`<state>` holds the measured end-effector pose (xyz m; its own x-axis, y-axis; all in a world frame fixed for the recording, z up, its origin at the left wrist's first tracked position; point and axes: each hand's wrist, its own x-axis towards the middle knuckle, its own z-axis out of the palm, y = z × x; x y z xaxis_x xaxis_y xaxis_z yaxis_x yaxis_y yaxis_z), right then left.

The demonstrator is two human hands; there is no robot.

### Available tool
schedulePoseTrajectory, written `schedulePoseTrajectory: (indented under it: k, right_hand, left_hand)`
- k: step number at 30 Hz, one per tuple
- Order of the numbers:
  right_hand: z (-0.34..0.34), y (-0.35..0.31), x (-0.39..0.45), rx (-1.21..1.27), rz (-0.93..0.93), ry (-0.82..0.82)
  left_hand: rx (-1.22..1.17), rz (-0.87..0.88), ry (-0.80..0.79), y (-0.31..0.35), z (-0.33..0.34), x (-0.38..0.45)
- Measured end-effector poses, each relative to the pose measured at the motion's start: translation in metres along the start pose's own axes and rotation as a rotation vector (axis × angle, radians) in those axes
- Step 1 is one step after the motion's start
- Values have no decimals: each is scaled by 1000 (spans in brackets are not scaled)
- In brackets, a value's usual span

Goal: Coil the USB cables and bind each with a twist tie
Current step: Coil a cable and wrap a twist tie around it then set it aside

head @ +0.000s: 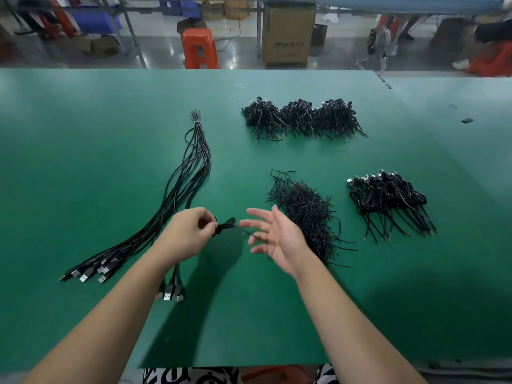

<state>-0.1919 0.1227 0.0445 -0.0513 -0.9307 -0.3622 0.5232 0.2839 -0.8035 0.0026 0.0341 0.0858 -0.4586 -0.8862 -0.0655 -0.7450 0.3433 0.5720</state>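
While pinched, cable (225, 225) exits fingers (206, 223) rightward.

Blurred by motion: right hand (273, 234), fingers spread, fingertips smeared. Also blurred: coil (224, 225) pinched in left hand (191, 231); number of turns impossible to tell, inner end hidden behind curled fingers. Thin strand (250, 233) trailing from coil toward right fingers, too faint to tell whether tie or cable tail, or whether touching them. Hidden under left forearm: part of loose cables (182, 184), between bundle and plugs (170, 293). Near edge of tie pile (307, 212) covered by right wrist. Small dark thing (467, 120) far right on table (83, 134), too small to identify. Box (288, 34) lettering unreadable. Both elbows cut off by bottom edge.
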Motion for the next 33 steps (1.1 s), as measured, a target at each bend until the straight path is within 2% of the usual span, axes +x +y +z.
schedulePoseTrajectory:
  k: [2,4,7,9,13,18,20,22,27,30,33]
  right_hand:
    - [-2,-5,-3,45,-40,6]
    - [4,-1,-5,-134,-100,4]
    - [20,5,-2,-365,-241,39]
    - [28,0,-3,-493,-317,117]
    - [27,-7,-4,-601,-291,188]
    - [31,-14,-5,-303,-139,134]
    - [32,-15,-5,-241,-104,156]
    - [31,-16,-5,-226,-106,126]
    - [27,-16,-9,-157,-186,-105]
    - [28,-18,-10,-344,-233,1]
    - [26,-19,-9,-397,-219,69]
  left_hand:
    - [-197,-62,50,3,1,0]
    - [-380,-120,59,12,6,-1]
    - [-433,-115,35,28,16,-3]
    - [-429,-105,45,36,18,-3]
    - [-249,38,111,42,14,-7]
    - [272,531,281,39,12,-14]
    - [331,589,293,36,14,-16]
    - [218,524,258,35,17,-17]
    - [-274,106,198,32,19,-9]
    - [-493,-41,132,33,20,-7]
    - [-382,26,149,37,20,-11]
